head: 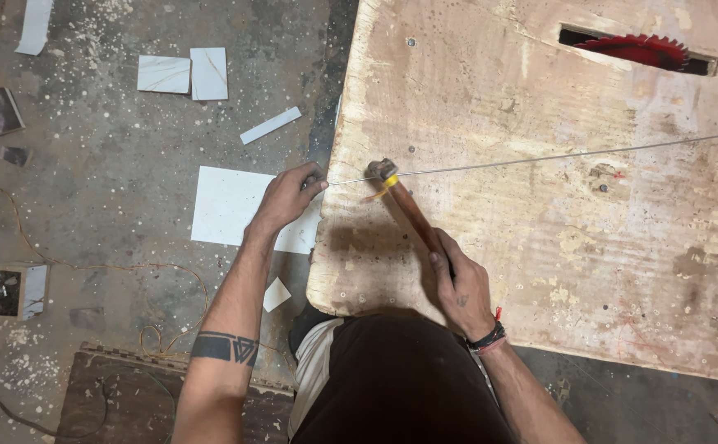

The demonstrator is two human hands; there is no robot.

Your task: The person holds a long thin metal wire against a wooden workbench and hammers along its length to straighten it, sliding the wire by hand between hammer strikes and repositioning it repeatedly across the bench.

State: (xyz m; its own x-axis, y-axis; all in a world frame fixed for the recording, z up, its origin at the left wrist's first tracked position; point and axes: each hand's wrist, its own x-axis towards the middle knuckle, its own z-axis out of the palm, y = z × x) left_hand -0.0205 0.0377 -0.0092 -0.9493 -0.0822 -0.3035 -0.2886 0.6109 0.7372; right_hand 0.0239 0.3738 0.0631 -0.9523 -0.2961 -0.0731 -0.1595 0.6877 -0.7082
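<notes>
A long thin metal rod lies across a worn plywood table, running from the right edge to the table's left edge. My left hand pinches the rod's left end, just off the table. My right hand grips the brown wooden handle of a hammer. The hammer's metal head, with a yellow band below it, rests on the rod near its left end.
A red circular saw blade pokes up through a slot at the table's far right. On the dusty concrete floor to the left lie white tile pieces, a thin strip, an orange cord and a dark board.
</notes>
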